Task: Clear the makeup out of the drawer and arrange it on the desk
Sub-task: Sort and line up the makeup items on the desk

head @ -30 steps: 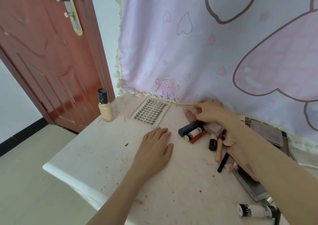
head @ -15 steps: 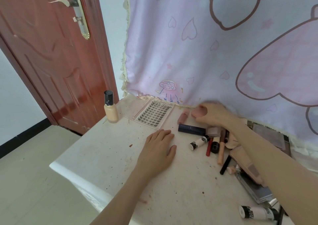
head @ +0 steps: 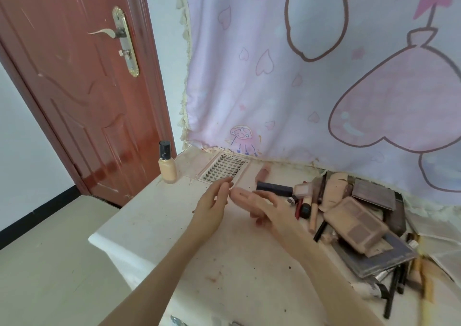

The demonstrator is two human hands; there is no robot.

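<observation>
I see a big pink cartoon-print curtain (head: 311,76) hanging behind the desk (head: 249,270), its hem resting along the desk's back edge, and a red-brown door (head: 82,96) with a brass handle plate off to the left. The desk top is pale and speckled with small stains.

The makeup lies mostly in a heap on the right half: a dark flat palette (head: 374,193) near the curtain, a beige eyeshadow palette (head: 355,226) tilted on top of another flat case, with pencils and tubes poking out beneath. Further left, spaced apart, sit a dark blue tube (head: 274,189) lying on its side, a pink lip tube (head: 262,173) behind it, a clear tray of false lashes (head: 223,168), and a foundation bottle (head: 167,168) standing upright at the left corner, black cap on.

My left hand (head: 212,206) and right hand (head: 269,208) hover over the middle of the desk, fingers straight and loose, holding nothing. The right hand's fingertips (head: 237,193) are just short of the blue tube; the left hand's fingertips overlap the near edge of the lash tray in this view, though I cannot tell whether they touch it.
</observation>
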